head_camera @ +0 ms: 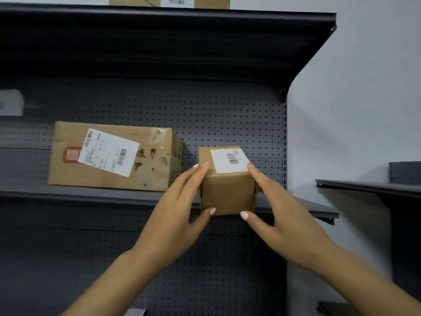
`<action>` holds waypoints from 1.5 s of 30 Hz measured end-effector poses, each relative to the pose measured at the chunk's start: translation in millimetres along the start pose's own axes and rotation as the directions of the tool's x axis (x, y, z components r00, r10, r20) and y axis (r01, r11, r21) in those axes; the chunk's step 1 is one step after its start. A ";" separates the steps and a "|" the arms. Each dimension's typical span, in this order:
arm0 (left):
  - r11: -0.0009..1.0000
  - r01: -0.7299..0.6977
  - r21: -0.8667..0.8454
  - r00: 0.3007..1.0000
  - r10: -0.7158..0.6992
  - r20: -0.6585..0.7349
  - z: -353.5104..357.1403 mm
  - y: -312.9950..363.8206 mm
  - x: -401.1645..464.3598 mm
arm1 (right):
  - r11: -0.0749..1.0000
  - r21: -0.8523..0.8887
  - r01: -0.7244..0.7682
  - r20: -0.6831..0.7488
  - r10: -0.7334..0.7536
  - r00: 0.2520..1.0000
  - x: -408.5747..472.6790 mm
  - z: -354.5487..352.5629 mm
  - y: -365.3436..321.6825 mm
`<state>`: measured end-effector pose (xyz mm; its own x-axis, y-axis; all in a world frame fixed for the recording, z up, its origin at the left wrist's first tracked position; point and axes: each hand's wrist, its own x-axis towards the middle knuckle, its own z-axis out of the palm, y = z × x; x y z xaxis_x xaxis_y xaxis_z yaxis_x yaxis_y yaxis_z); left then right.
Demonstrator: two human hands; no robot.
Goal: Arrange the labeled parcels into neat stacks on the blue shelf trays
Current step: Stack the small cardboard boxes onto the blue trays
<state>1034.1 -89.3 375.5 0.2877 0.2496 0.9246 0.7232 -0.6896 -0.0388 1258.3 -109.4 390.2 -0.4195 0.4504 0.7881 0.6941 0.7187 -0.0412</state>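
Note:
A small brown parcel [226, 192] with a white barcode label on top sits at the front edge of the dark shelf tray [91, 192]. My left hand [175, 215] grips its left side, thumb under the bottom front edge. My right hand [280, 208] grips its right side the same way. A larger brown parcel [114, 156] with a tilted white label lies on the same tray, just to the left of the small one.
An upper shelf [182, 21] overhangs the tray and carries another labeled box [169, 1] at the frame's top. A pegboard back panel [227, 115] stands behind. A second shelf unit [369, 187] juts from the right. A white object [11, 102] is blurred at far left.

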 end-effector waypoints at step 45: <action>0.507 0.629 0.590 0.657 -0.752 -0.054 -494.9 -217.5 -531.7 | 0.572 0.815 -0.092 0.398 -0.437 0.807 20.6 513.0 -558.3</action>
<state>413.1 -408.5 79.8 -0.3890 0.6459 0.6570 0.9177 0.2087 0.3381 562.1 -229.7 114.4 -0.8746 0.2595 0.4095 -0.0413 0.8018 -0.5962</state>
